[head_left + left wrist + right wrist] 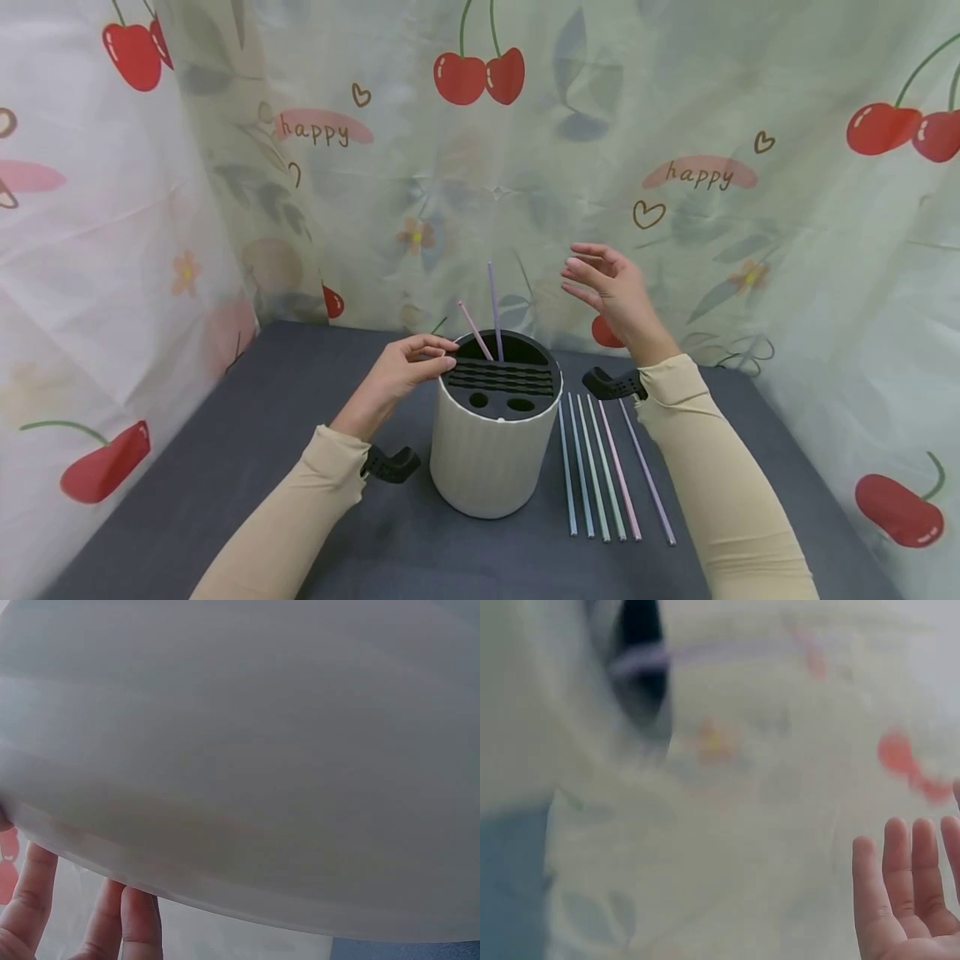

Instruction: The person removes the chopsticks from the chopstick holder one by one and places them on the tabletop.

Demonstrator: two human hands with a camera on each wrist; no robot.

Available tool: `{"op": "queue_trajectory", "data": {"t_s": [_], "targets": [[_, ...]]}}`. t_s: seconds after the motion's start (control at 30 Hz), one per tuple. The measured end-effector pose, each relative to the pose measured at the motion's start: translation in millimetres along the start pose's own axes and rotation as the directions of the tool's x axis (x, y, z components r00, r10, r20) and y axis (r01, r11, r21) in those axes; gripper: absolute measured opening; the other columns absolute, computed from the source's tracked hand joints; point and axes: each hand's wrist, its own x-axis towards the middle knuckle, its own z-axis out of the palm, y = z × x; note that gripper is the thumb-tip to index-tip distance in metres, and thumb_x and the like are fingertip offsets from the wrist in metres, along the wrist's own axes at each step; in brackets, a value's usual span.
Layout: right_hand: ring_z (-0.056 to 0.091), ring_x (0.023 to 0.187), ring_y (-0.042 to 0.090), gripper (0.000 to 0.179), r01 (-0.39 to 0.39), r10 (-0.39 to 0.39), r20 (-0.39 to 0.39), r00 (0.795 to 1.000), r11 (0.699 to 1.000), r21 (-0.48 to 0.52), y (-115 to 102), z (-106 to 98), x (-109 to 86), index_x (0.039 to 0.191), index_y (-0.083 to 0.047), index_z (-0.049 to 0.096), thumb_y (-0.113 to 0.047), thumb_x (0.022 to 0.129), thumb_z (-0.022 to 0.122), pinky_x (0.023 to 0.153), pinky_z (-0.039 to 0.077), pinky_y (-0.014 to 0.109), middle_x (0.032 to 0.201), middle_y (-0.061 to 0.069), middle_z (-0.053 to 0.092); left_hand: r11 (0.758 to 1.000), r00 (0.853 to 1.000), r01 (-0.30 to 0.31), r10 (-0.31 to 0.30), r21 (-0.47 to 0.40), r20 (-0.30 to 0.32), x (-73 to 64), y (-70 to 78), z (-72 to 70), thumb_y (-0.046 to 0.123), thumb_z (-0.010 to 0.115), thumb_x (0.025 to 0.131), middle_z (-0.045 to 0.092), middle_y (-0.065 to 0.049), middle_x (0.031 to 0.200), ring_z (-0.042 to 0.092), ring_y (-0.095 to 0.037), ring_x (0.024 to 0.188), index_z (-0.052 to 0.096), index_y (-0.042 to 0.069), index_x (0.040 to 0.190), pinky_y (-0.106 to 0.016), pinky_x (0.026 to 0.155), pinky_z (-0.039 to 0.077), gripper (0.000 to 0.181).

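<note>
A white ribbed cylindrical pen holder [483,462] with a black slotted top stands on the table. A pink straw-like stick [473,327] and a purple one [494,308] lean upright in its large rear compartment. My left hand [397,371] holds the holder's left rim between thumb and fingers; in the left wrist view the holder's wall [240,772] hides part of the fingers. Raised to the right of the holder, my right hand [611,296] has loosely bent fingers with nothing in them. Its fingers [911,870] also show in the right wrist view.
Right of the holder, several thin sticks lie roughly side by side, including a pink one [618,471] and a purple one [647,472]. The dark table [247,433] is enclosed by cherry-print curtains [495,167]. A black strap mount [615,383] sits at each wrist.
</note>
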Motion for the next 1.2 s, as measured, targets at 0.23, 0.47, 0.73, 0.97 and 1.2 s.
{"op": "queue_trajectory", "data": {"t_s": [0.23, 0.47, 0.73, 0.97, 1.2], "targets": [[0.061, 0.108, 0.021, 0.036, -0.031, 0.039, 0.141, 0.989, 0.998, -0.061, -15, 46, 6.7, 0.127, -0.006, 0.056, -0.01, 0.092, 0.065, 0.092, 0.053, 0.037, 0.121, 0.009, 0.056, 1.0, 1.0, -0.005, 0.005, 0.005, -0.001, 0.7, -0.1, -0.5, 0.021, 0.069, 0.09, 0.057, -0.011, 0.123, 0.056, -0.026, 0.112, 0.066, 0.013, 0.12, -0.046, 0.101, 0.044, 0.032], [0.056, 0.119, 0.026, 0.032, -0.11, 0.143, 0.21, 0.967, 0.981, -0.162, -7, 60, 15.4, 0.124, -0.005, 0.057, -0.008, 0.093, 0.064, 0.093, 0.051, 0.042, 0.122, 0.007, 0.057, 1.0, 1.0, 0.003, -0.003, 0.008, -0.002, 0.5, 0.4, -0.2, 0.022, 0.07, 0.09, 0.058, -0.011, 0.123, 0.056, -0.026, 0.111, 0.067, 0.013, 0.12, -0.046, 0.1, 0.044, 0.032], [0.061, 0.11, 0.027, 0.036, -0.176, 0.25, 0.25, 0.936, 0.943, -0.283, 1, 67, 16.4, 0.127, 0.001, 0.054, -0.006, 0.093, 0.063, 0.091, 0.052, 0.045, 0.118, 0.01, 0.059, 1.0, 1.0, 0.005, -0.005, 0.009, -0.006, 0.5, -0.9, -0.3, 0.022, 0.07, 0.09, 0.06, -0.007, 0.117, 0.057, -0.024, 0.108, 0.067, 0.013, 0.119, -0.04, 0.094, 0.047, 0.031], [0.064, 0.096, 0.017, 0.033, -0.215, 0.296, 0.241, 0.924, 0.925, -0.313, 4, 71, 15.3, 0.123, 0.002, 0.053, -0.001, 0.092, 0.063, 0.091, 0.053, 0.047, 0.109, 0.008, 0.059, 1.0, 1.0, 0.008, -0.008, -0.002, -0.006, 1.0, -1.6, 0.0, 0.02, 0.069, 0.09, 0.06, -0.008, 0.119, 0.056, -0.025, 0.11, 0.067, 0.013, 0.119, -0.044, 0.097, 0.046, 0.03], [0.065, 0.089, 0.017, 0.017, -0.116, 0.139, 0.165, 0.976, 0.983, -0.141, -17, 62, 13.3, 0.104, -0.007, 0.063, 0.002, 0.089, 0.065, 0.078, 0.058, 0.04, 0.102, 0.005, 0.061, 1.0, 1.0, 0.003, -0.003, -0.011, -0.008, 0.6, -0.6, -0.1, 0.019, 0.07, 0.09, 0.058, -0.01, 0.123, 0.055, -0.026, 0.113, 0.067, 0.012, 0.119, -0.048, 0.102, 0.043, 0.03]]}}
